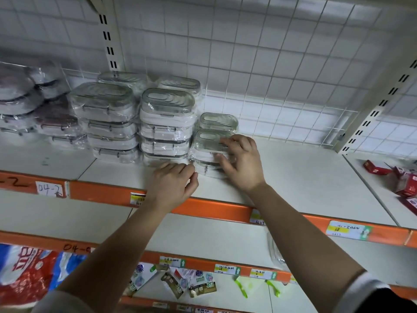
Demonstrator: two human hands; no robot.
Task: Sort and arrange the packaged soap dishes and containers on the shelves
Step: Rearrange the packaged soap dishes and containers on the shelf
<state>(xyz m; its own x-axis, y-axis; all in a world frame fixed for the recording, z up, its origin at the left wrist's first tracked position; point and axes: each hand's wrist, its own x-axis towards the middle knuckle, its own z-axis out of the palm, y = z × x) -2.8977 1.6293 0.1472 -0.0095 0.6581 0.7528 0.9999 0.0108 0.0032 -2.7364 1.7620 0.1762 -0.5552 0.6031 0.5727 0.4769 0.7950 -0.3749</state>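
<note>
On the white shelf (304,177), the right hand (241,161) holds the top plastic-wrapped soap dish (207,141) of a two-high pile, its fingers curled across the clear lid and its thumb against the front side. That pile sits just right of a four-high stack of the same dishes (165,125). The left hand (173,181) is at the foot of that stack, fingers loosely curled, and I cannot tell whether it pinches the wrap.
</note>
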